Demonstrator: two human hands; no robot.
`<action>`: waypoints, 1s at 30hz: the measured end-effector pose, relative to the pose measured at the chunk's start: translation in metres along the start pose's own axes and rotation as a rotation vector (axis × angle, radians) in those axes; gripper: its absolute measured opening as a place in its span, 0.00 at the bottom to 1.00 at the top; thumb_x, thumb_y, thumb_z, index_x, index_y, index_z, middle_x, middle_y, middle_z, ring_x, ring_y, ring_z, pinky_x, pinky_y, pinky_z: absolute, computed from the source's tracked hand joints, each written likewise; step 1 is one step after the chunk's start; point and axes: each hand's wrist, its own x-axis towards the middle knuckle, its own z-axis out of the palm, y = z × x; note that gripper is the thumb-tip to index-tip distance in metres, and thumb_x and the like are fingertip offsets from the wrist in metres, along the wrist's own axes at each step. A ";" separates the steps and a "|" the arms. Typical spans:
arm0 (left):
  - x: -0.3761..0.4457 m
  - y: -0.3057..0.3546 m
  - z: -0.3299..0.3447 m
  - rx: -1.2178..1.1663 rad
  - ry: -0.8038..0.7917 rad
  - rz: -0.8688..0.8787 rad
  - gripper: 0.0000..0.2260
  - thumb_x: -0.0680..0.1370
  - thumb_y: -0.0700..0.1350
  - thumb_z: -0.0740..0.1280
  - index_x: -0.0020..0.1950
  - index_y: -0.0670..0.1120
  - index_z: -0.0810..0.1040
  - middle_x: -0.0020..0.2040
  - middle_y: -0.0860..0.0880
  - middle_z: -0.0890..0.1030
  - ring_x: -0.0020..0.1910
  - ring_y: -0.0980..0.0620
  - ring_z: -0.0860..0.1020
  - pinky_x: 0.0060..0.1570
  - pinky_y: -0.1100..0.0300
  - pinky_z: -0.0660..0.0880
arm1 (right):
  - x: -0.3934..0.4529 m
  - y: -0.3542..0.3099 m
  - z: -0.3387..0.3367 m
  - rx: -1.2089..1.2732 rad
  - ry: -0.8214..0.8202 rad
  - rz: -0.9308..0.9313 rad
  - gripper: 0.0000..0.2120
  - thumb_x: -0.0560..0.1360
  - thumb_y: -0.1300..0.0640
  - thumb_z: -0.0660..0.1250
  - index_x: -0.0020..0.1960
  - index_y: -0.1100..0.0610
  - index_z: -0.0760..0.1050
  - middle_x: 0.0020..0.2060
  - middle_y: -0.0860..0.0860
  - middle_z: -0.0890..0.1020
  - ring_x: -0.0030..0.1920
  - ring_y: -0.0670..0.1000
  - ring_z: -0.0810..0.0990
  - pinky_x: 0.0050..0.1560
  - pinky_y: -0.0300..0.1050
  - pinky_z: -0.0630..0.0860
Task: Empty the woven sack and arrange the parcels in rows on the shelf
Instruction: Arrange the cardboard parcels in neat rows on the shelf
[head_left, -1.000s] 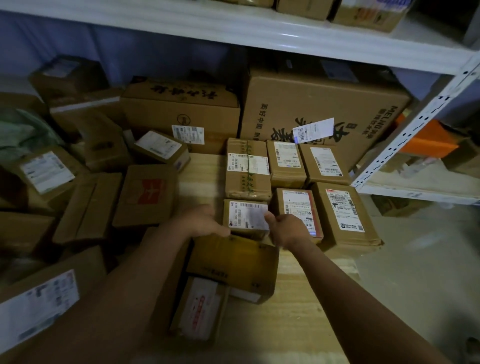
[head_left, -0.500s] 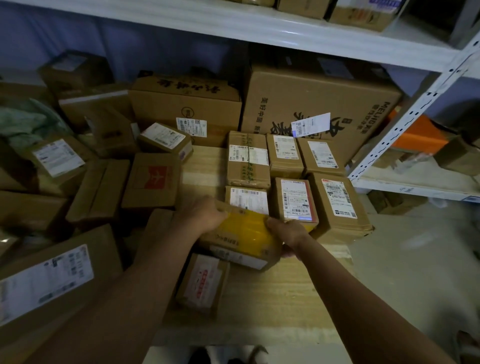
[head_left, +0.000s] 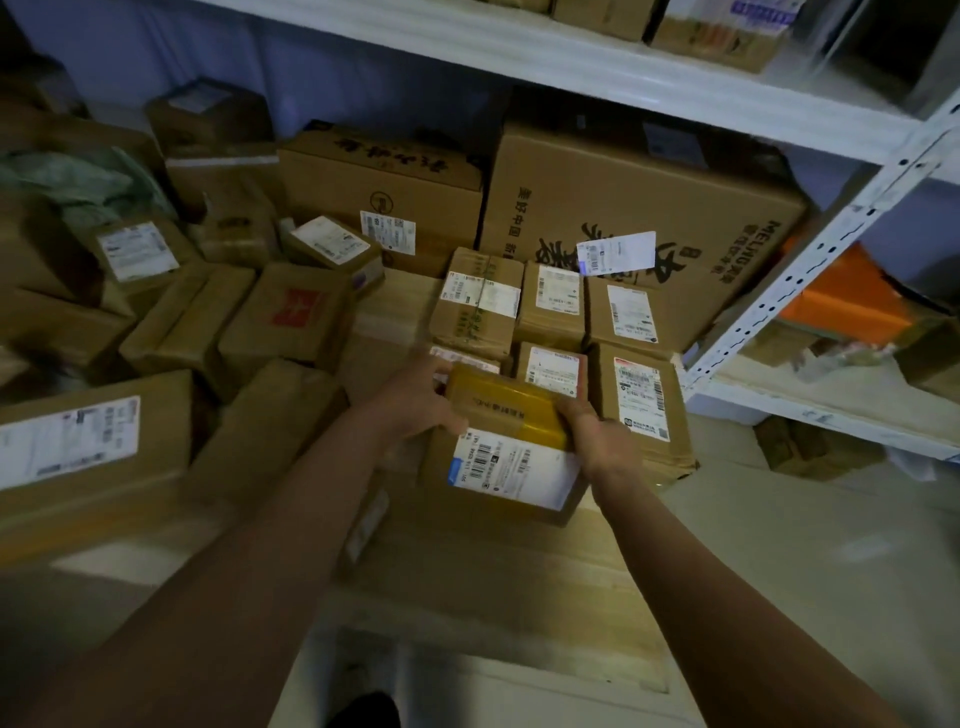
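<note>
The person is mid-placement: the left hand (head_left: 415, 402) and right hand (head_left: 597, 441) have their fingers clamped on a yellow-taped parcel (head_left: 506, 447), held over the wooden shelf (head_left: 498, 566) just before the started rows. Next, it likely needs setting down flush against the labelled parcel (head_left: 641, 397).

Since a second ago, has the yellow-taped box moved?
Yes. The yellow-taped box, held by both hands, has been turned label-up and lifted toward the labelled rows, now covering the front-left parcel.
</note>
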 end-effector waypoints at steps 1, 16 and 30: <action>-0.003 -0.001 0.010 -0.031 -0.008 -0.010 0.30 0.67 0.32 0.73 0.66 0.46 0.68 0.62 0.47 0.74 0.60 0.45 0.75 0.59 0.47 0.75 | 0.000 0.007 -0.007 -0.008 0.009 -0.007 0.23 0.68 0.32 0.63 0.43 0.52 0.75 0.45 0.53 0.83 0.47 0.56 0.81 0.56 0.58 0.76; -0.003 -0.028 0.155 -0.031 0.098 -0.125 0.16 0.74 0.38 0.67 0.62 0.45 0.75 0.61 0.44 0.79 0.58 0.45 0.78 0.57 0.51 0.76 | 0.011 0.097 -0.078 -0.007 0.086 0.088 0.21 0.74 0.49 0.67 0.61 0.59 0.71 0.55 0.58 0.78 0.54 0.59 0.78 0.57 0.55 0.76; -0.015 -0.028 0.170 -0.048 0.167 -0.063 0.23 0.77 0.38 0.66 0.71 0.44 0.65 0.70 0.44 0.71 0.67 0.46 0.72 0.57 0.57 0.72 | 0.016 0.100 -0.075 -0.168 0.352 0.035 0.20 0.74 0.58 0.67 0.64 0.60 0.70 0.62 0.59 0.71 0.60 0.61 0.74 0.58 0.54 0.74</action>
